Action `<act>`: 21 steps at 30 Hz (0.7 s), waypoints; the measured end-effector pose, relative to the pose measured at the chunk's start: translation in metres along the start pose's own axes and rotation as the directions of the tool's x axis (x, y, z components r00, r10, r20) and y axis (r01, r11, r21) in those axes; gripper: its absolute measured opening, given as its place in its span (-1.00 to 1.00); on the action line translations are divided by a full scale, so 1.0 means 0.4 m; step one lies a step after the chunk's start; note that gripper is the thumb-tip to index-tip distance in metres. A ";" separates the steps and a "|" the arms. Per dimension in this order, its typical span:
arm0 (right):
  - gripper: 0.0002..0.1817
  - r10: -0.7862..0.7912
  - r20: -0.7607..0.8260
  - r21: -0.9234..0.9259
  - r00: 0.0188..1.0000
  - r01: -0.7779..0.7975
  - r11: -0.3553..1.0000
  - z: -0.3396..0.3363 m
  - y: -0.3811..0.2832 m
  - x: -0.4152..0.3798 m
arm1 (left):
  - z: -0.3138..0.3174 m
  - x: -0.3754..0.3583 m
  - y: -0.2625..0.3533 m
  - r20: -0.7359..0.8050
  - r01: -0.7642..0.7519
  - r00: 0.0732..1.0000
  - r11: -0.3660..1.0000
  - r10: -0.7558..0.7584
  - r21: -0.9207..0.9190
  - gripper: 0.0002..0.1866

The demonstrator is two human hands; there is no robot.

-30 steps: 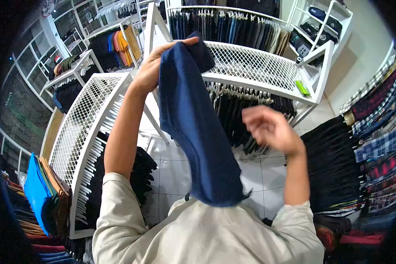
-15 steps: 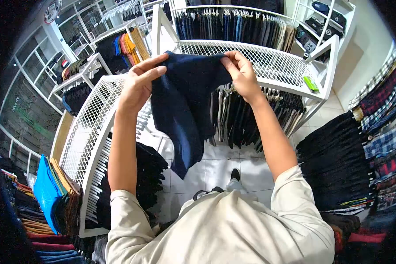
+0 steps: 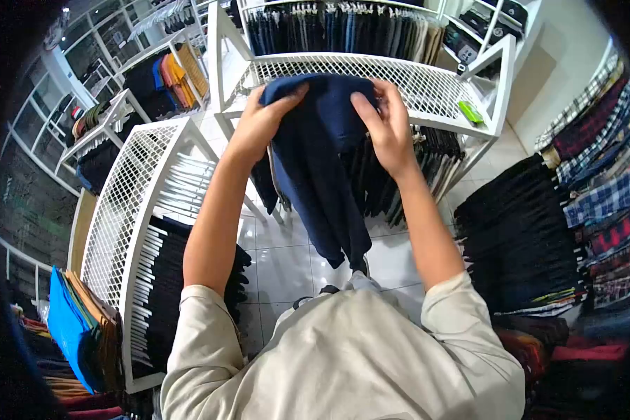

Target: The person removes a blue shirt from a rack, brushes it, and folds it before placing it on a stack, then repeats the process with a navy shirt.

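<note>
A soft navy blue garment hangs in front of me, folded over at its top, with two long narrow ends dangling toward the floor. My left hand grips its upper left edge, the thumb on the near side and the fingers behind the cloth. At the upper right, my right hand holds the other edge, its thumb in front and its fingers mostly round the far side. Whether it is a top or trousers, I cannot tell. The garment overlaps a white mesh shelf beyond it.
Dark trousers hang under that shelf, where a bright green packet lies. A curved white mesh rack with hangers stands at left, beside stacked folded clothes and a blue one. Black garments and plaid shirts hang at right.
Both hands have moved slightly right relative to the shelf and turned the garment, gathering more cloth at its top. Its lower part now hangs as two long ends, and my view has shifted.
</note>
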State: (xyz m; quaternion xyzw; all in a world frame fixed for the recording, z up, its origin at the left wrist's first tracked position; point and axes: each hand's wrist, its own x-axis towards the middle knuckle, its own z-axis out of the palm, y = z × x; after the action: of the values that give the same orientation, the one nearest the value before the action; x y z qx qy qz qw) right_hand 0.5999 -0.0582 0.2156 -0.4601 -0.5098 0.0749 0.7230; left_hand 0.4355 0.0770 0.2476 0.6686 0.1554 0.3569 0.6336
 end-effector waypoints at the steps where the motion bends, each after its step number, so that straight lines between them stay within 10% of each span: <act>1: -0.65 0.000 -0.063 0.028 0.998 0.002 1.000 -0.018 -0.005 -0.046 | 0.011 0.017 0.011 0.008 -0.037 0.999 0.996 0.037 0.079 -0.74; 5: -0.45 0.141 -0.093 -0.394 0.986 -0.166 0.904 -0.047 0.049 -0.251 | 0.090 0.027 0.080 -0.016 -0.047 0.999 0.977 0.052 0.208 -0.62; 14: -0.60 0.222 -0.172 -0.574 0.960 -0.281 0.769 -0.037 0.201 -0.349 | 0.110 0.096 0.087 0.107 -0.267 0.961 0.953 0.253 0.142 -0.72; 19: -0.60 0.396 -0.150 -0.603 0.906 -0.401 0.689 -0.096 0.294 -0.450 | 0.008 0.144 0.136 0.017 -0.253 0.968 0.964 0.252 0.077 -0.54; 21: -0.57 0.348 -0.127 -0.632 0.929 -0.346 0.694 -0.137 0.367 -0.501 | -0.043 0.163 0.154 -0.315 -0.127 0.939 0.990 0.138 0.055 -0.51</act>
State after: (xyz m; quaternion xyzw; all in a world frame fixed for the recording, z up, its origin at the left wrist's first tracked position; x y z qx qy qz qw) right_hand 0.6030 -0.1232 -0.0303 -0.7674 -0.4089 0.0310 0.4928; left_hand 0.4544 0.1234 0.3237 0.6219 0.2158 0.4991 0.5635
